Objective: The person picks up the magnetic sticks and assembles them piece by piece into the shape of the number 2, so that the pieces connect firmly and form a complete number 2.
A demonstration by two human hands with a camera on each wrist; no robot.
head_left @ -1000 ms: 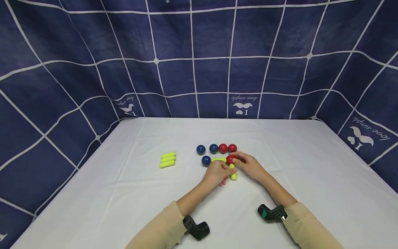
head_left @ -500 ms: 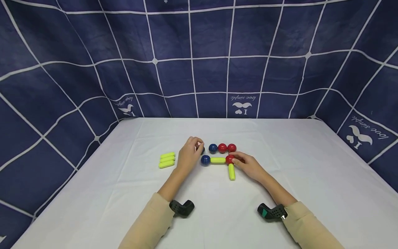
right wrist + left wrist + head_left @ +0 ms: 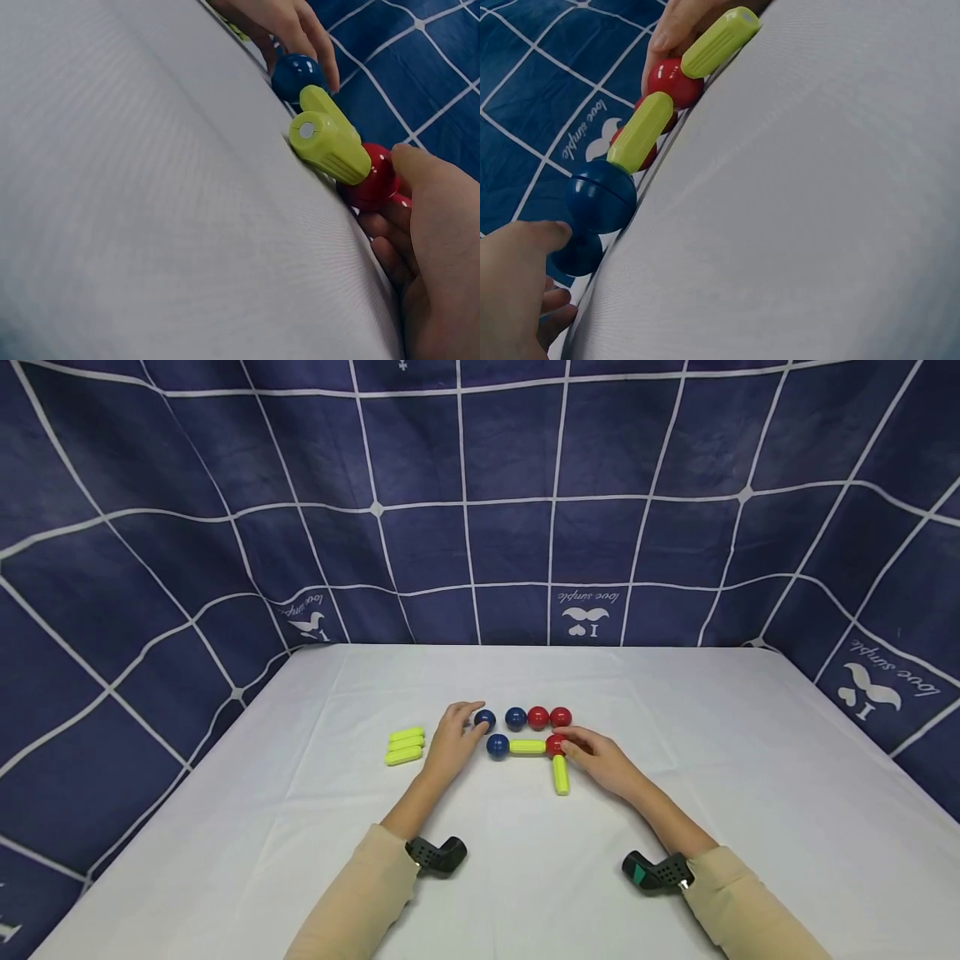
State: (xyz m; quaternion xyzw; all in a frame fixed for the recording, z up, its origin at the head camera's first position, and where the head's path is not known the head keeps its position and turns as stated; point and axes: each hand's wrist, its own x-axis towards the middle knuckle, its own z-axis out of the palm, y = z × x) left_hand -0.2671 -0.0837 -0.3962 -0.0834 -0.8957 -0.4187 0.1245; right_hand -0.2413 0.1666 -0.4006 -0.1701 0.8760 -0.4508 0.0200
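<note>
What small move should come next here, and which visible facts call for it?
Probably the left hand should close gently on the back-left blue ball, since that hand is spread around it. The outer end of the nearer lime rod carries no ball, while the right hand holds the red ball at the rod's other end.

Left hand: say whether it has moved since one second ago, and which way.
Yes. The left hand has moved leftward and forward, nearer the three loose yellow-green rods, which lie where they did.
</note>
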